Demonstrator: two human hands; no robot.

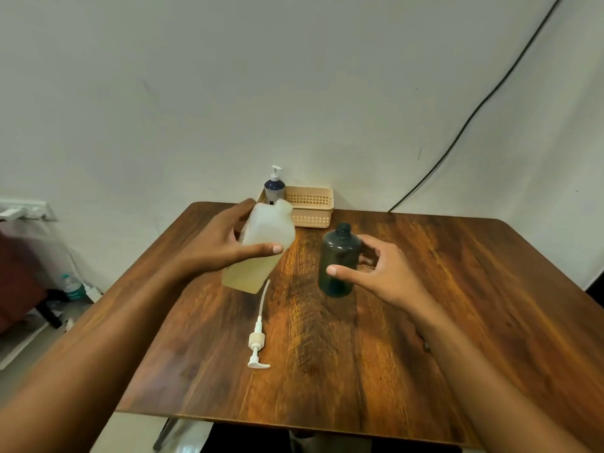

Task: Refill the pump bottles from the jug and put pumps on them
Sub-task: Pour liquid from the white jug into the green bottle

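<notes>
Left hand (218, 248) wrapped around translucent jug (260, 246), thumb across near face, fingers behind; jug lifted off the wooden worktop (425, 305), tilted, long axis leaning so the top points far and to the right, base near-left. Pale yellowish liquid sits in the lower part of the jug; the neck is blurred, cap state not clear

Right hand (379, 273) half open, curled around dark bottle (338, 259) from the right; thumb tip on its near side, fingers on the far right side. Whether the grip is actually firm cannot be told. Bottle stands upright at worktop centre, long axis vertical, open threaded neck pointing up, no pump on it

Loose white pump (258, 335) lies flat on the worktop, nearer than the jug and left of the bottle. Long axis runs near-far: nozzle head at the near end pointing right, dip tube stretching to the far end, its tip just under the jug base

Beige slotted basket (310, 204) at the far edge of the worktop against the wall. A second dark bottle with fitted pump (275, 188) stands upright in the basket's left end, nozzle pointing right, partly hidden behind the jug top
</notes>
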